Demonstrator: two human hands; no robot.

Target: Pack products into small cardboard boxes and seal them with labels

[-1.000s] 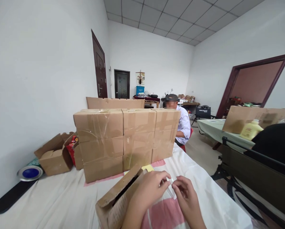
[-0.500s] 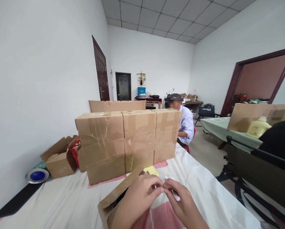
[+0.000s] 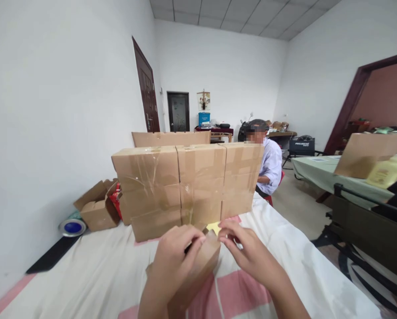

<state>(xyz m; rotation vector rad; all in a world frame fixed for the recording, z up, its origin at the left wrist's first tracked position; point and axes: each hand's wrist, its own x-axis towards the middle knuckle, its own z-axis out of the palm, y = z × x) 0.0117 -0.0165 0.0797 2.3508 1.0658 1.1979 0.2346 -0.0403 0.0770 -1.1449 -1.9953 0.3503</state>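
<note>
A small cardboard box point(image 3: 207, 270) lies on the bed sheet below my hands, partly covered by my left hand and forearm. My left hand point(image 3: 180, 248) is closed over it, thumb and index finger pinched close together. Across from it my right hand point(image 3: 240, 246) is also closed, its fingertips drawn together above the box's right edge. Between the two sets of fingertips shows a pale, translucent sheet-like piece point(image 3: 213, 240); its kind is unclear, as is which fingers grip it. A yellow sheet point(image 3: 213, 227) lies just beyond the hands.
Taped cardboard boxes point(image 3: 181, 186) form a wall across the bed. To the left are an open carton point(image 3: 99, 215), a round tin with a blue end point(image 3: 72, 227) and a black flat object point(image 3: 54, 254). A seated person point(image 3: 271, 164) is behind the boxes; a folding chair point(image 3: 367, 221) stands right.
My hands have moved apart, the left one going left. The small box has shifted and turned beneath them, with more of its side showing. The camera view has swung left and tilted down.
</note>
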